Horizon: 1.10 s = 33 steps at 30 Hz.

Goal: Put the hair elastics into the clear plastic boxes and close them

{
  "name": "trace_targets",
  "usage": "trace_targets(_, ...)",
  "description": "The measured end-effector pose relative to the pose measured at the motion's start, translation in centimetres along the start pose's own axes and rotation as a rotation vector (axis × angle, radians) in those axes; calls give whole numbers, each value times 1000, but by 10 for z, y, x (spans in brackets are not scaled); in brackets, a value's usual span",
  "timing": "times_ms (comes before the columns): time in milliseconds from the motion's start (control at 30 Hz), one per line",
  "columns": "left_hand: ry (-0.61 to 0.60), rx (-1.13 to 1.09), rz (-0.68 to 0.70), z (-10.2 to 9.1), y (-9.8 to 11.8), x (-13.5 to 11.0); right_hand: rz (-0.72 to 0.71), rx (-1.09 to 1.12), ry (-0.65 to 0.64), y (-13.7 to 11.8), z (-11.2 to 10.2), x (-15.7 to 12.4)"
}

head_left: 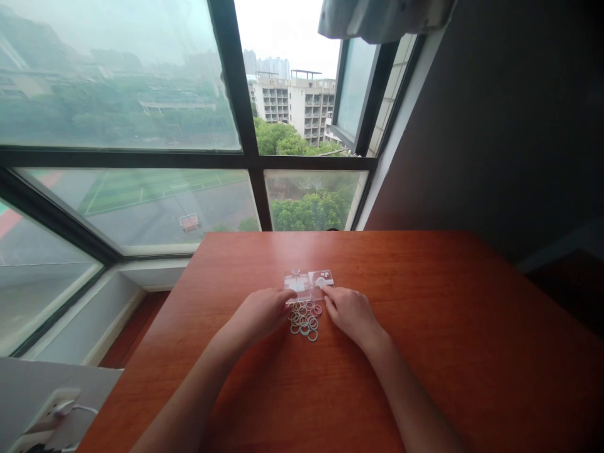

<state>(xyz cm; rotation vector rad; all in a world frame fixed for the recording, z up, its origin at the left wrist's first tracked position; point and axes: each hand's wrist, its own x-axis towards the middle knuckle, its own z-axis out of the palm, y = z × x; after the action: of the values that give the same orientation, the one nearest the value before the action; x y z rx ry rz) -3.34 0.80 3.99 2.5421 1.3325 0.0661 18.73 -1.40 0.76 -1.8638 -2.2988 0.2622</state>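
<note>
A small clear plastic box (297, 286) lies opened out on the wooden table, its transparent lid (323, 277) folded to the right with white markings on it. Just in front of it is a loose pile of thin rings (304, 321), mostly pale grey-green with a pinkish one at the right. My left hand (265, 309) is closed at the box's left front corner, fingertips on its edge. From the other side, my right hand (352, 313) grips the lid's right front edge with its index finger over the plastic. My left fingers partly cover the nearest rings.
The reddish-brown table (425, 327) reaches to the large window (255, 163), where one pane stands ajar. A dark wall (472, 126) rises on the right. At the lower left, a plug with a white cable (85, 409) sits in a wall socket (50, 409).
</note>
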Motion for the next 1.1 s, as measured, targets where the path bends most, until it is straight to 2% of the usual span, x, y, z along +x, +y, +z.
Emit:
trace_targets(533, -19, 2, -3, 0, -1, 0, 23, 26, -31, -2, -5, 0)
trace_targets(633, -3, -7, 3, 1, -1, -1, 19, 80, -2, -3, -6, 0)
trace_targets(733, 27, -1, 8, 0, -2, -1, -48, 210, 33, -7, -6, -2)
trace_targets(833, 63, 20, 2, -2, -1, -1, -177, 323, -49, -15, -6, -6)
trace_targets(933, 92, 34, 1, -4, -1, -1, -271, 331, -117, -23, -5, -9)
trace_targets(1100, 112, 43, 12, -3, -2, 1, -293, 267, -129, -27, -2, -10)
